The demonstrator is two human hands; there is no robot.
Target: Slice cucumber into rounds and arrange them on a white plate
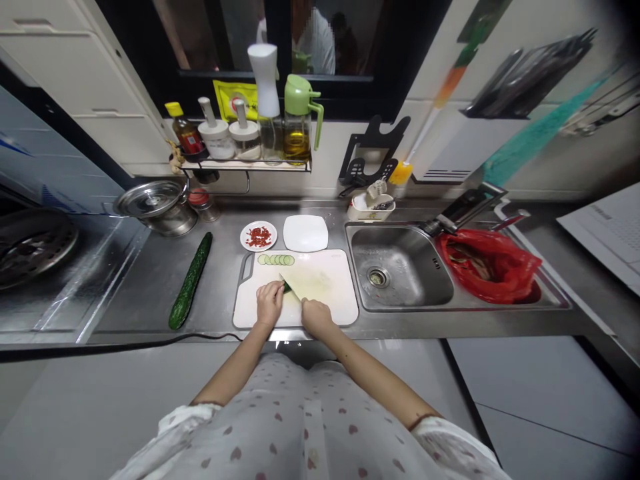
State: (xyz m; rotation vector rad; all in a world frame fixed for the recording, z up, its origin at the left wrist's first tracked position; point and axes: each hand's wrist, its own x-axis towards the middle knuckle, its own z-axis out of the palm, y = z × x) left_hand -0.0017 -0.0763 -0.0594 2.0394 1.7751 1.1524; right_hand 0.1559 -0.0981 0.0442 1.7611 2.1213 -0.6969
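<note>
On the white cutting board [345, 293], my left hand [269, 303] is closed on a short piece of cucumber [287, 287], mostly hidden by the fingers. My right hand [317, 317] grips a kitchen knife [291, 287], its blade slanting up and left against the cucumber piece. A row of thin cucumber slices [276, 260] lies along the board's far left edge. Behind the board stand a small white plate [243, 238] with chopped red pieces [259, 236] and a white square plate [305, 233]. A whole cucumber [191, 280] rests on the counter to the left.
Right of the board is a steel sink [400, 260], with a red plastic bag [487, 280] beyond it. A lidded steel pot [165, 207] stands at the back left. Above the counter, a wall rack [250, 165] carries several bottles and jars. A utensil holder [370, 212] sits behind the sink.
</note>
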